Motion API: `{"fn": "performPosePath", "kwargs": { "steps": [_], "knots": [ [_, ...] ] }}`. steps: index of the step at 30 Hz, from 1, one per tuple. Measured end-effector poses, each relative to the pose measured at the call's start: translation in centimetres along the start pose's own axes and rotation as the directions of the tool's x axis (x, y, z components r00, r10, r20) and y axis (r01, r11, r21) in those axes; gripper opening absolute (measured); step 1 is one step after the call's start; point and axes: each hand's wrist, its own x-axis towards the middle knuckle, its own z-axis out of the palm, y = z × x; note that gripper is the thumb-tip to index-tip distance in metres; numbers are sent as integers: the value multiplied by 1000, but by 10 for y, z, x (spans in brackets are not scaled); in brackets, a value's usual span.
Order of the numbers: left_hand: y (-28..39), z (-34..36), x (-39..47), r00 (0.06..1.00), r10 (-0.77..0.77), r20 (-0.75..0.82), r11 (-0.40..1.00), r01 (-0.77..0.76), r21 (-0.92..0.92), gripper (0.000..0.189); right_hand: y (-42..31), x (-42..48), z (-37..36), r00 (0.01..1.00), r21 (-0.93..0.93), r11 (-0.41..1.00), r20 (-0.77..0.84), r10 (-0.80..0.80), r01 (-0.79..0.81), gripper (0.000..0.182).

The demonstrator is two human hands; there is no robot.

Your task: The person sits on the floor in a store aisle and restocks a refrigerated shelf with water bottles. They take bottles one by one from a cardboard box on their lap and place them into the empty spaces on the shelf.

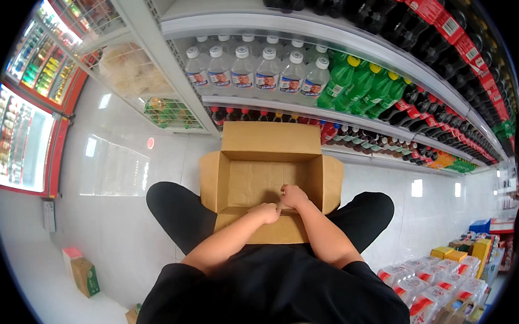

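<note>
An open cardboard box [256, 181] lies between my knees, its flaps folded outward and its cardboard bottom showing. My left hand [266, 212] is at the box's near edge, fingers curled over the rim by the near flap. Close beside it on the right, my right hand [293, 197] is inside the opening with bent fingers. The fingertips of both hands are close together at the near wall; whether they pinch the cardboard or something small is too hidden to tell.
Ahead stands a shelf [280, 26] with clear bottles [242, 68], green bottles [347, 84] and dark cola bottles. Drink coolers [25, 140] stand at the left. Shrink-wrapped packs [435, 280] are at the lower right, a small carton [84, 277] at the lower left.
</note>
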Motion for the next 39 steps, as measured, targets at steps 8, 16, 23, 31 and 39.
{"fn": "performPosePath", "kwargs": {
  "steps": [8, 16, 23, 31, 39],
  "knots": [
    [-11, 14, 16, 999, -14, -51, 995, 19, 98, 59, -95, -24, -164, 298, -179, 867, -890, -344, 465, 44],
    [-23, 13, 40, 999, 11, -50, 999, -9, 41, 61, -149, -23, -291, 424, -33, 966, -894, -144, 258, 75],
    [-32, 18, 57, 997, 0, -73, 1000, 0, 3, 60, -153, -40, -282, 467, -13, 970, -875, -128, 241, 78],
    [-29, 21, 56, 998, -7, -61, 1000, 7, 2, 57, -124, -98, -235, -77, -440, 894, -898, -434, 90, 63],
    [-33, 20, 49, 993, 4, -114, 1000, -3, 2, 56, -72, -71, -110, 327, -35, 866, -918, -225, 498, 49]
  ]
}}
